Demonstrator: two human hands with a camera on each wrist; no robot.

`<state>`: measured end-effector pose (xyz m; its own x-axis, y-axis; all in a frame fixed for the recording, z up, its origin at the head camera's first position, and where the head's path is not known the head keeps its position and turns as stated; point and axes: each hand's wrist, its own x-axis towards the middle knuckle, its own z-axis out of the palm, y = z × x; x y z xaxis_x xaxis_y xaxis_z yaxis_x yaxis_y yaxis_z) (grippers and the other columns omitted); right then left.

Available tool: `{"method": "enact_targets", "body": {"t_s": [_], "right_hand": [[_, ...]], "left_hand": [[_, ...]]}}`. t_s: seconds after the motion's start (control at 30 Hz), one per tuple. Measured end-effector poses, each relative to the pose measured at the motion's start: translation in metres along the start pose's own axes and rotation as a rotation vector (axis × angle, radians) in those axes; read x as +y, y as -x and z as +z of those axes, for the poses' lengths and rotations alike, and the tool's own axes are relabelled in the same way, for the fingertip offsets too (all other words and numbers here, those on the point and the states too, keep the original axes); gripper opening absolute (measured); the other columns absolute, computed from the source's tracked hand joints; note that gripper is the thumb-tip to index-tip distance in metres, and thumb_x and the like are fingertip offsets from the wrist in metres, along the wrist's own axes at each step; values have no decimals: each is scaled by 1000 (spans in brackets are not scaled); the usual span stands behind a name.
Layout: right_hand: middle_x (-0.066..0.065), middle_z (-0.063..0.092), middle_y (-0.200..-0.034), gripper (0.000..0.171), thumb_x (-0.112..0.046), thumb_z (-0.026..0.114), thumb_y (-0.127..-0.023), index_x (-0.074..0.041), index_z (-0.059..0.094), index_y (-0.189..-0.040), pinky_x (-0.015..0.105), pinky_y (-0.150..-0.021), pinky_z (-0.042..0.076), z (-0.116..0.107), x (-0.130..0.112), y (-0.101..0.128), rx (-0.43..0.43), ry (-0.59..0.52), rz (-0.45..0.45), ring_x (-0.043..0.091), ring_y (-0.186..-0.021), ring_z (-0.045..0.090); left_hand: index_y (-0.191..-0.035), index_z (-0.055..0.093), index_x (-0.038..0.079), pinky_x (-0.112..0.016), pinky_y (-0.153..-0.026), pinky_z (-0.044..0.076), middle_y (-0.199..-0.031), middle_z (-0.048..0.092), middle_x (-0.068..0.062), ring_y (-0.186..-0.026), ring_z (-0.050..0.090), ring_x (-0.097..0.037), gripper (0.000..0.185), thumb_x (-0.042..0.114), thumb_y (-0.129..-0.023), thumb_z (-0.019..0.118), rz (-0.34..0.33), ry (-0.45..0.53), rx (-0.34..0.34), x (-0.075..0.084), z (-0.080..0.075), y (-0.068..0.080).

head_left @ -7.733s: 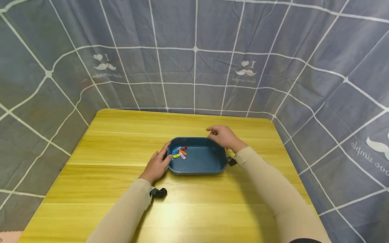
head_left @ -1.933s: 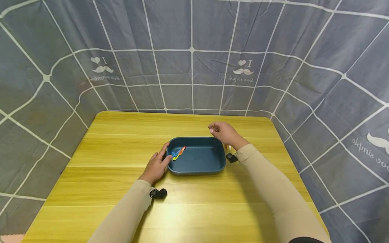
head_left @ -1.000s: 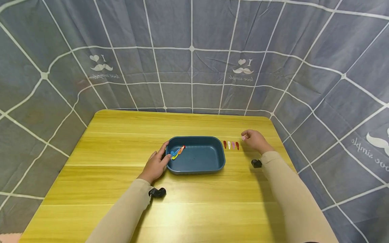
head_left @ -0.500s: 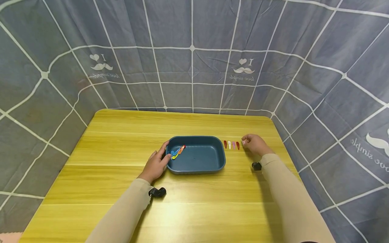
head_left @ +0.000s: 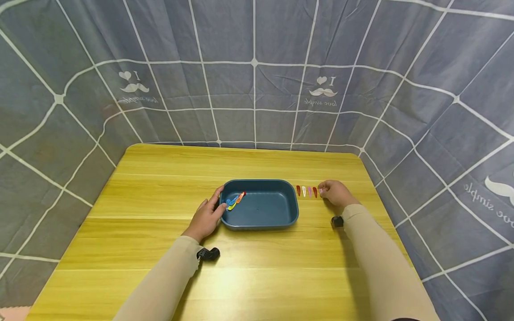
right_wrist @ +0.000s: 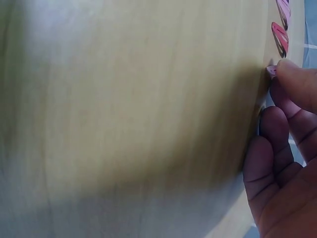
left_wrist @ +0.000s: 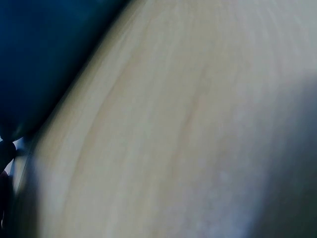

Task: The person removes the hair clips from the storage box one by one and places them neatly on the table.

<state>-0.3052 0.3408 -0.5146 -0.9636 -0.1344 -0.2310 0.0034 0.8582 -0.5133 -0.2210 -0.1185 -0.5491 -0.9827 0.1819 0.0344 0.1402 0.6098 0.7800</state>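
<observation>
Seen from the head camera: a dark blue rectangular plastic tray with rounded corners point(head_left: 277, 209) lying near the middle of a yellow wood-grain table point(head_left: 160, 249). Inside, against the left wall, a small heap of coloured snap hair clips, blue, yellow and orange-red point(head_left: 234, 200).

Left hand point(head_left: 206, 216) resting on the tabletop at the left end of the tray, fingers fairly straight, thumb and fingertips touching the rim, not curled round it. From the left wrist view, only a blurred stretch of the tabletop and a dark blue corner of the tray point(left_wrist: 34, 59).

To the right of the tray, apart from its wall, a short row of four small teardrop hair clips, dark red, white, pink and red point(head_left: 307, 191), lying side by side on the wood. Right hand point(head_left: 336, 192) down on the table just beyond the right end of that row, fingers curled, fingertips pinching a small pink hair clip point(right_wrist: 271, 70) at the table surface. In the right wrist view, that pink clip held at the tip of one finger point(right_wrist: 297, 82), next to the red clip point(right_wrist: 280, 37) closing the row. The held clip thus at the far right of the line, well apart from the left hand, with the tray between the two hands.

Behind and around the table, a grey-blue cloth backdrop with white grid lines and moustache prints point(head_left: 257, 89). Beige sleeves point(head_left: 168, 281) covering both forearms, a small black wrist camera mount point(head_left: 209, 254) at the left cuff.
</observation>
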Motion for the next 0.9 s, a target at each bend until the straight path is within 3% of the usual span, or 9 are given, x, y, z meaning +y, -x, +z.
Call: {"method": "enact_targets", "body": {"t_s": [0.53, 0.77, 0.9], "right_hand": [[11, 62, -107, 32, -21, 59, -91, -12, 61, -121, 43, -89, 47, 2, 7, -2, -13, -58, 58, 27, -100, 56], [14, 61, -112, 36, -26, 58, -92, -12, 58, -125, 43, -89, 48, 3, 12, 1, -17, -109, 69, 28, -103, 56], [14, 62, -111, 35, -25, 58, -92, -11, 58, -124, 44, -89, 47, 3, 12, 1, 0, -85, 57, 28, -102, 56]], "left_hand": [[-144, 12, 51, -51, -117, 11, -142, 44, -4, -127, 44, -38, 53, 45, -97, 38, 2, -17, 6, 0, 0, -1], [-142, 11, 54, -53, -116, 11, -141, 45, -5, -133, 35, -39, 54, 45, -97, 39, -21, 0, -5, 2, 0, 0], [-142, 11, 54, -54, -116, 12, -142, 44, -4, -134, 33, -40, 54, 45, -97, 39, -24, -4, 0, 2, 0, 0]]}}
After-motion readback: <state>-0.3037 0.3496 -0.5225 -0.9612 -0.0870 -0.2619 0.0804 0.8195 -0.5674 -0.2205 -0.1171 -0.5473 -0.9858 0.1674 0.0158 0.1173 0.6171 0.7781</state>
